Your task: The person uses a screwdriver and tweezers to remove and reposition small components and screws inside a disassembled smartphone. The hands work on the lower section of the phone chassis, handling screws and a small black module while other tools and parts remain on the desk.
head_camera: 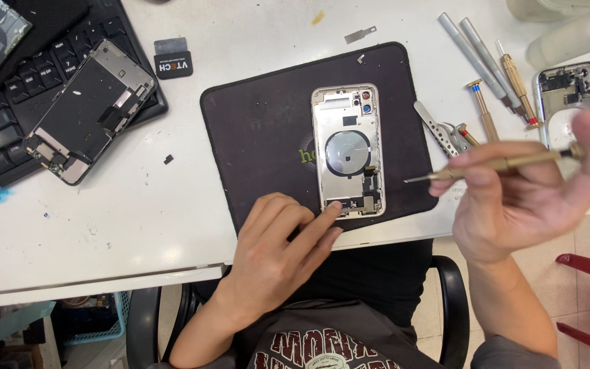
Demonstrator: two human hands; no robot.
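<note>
Over mat [254, 137], left hand [278, 249] open, fingertip pressing upright phone [348, 150] bottom; right hand [527, 198] raised, pinching screwdriver [493, 164], near-horizontal, tip left.

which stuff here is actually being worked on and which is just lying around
In use: opened phone housing, dark work mat, gold screwdriver, left hand, right hand.
Lying about: detached screen, keyboard, spare screwdrivers, tweezers, second phone housing.

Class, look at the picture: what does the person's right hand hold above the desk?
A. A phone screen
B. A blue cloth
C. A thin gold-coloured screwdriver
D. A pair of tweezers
C. The right hand grips a thin gold-coloured screwdriver between thumb and fingers, its tip pointing toward the opened phone on the dark mat, where the left hand rests a fingertip.
</note>
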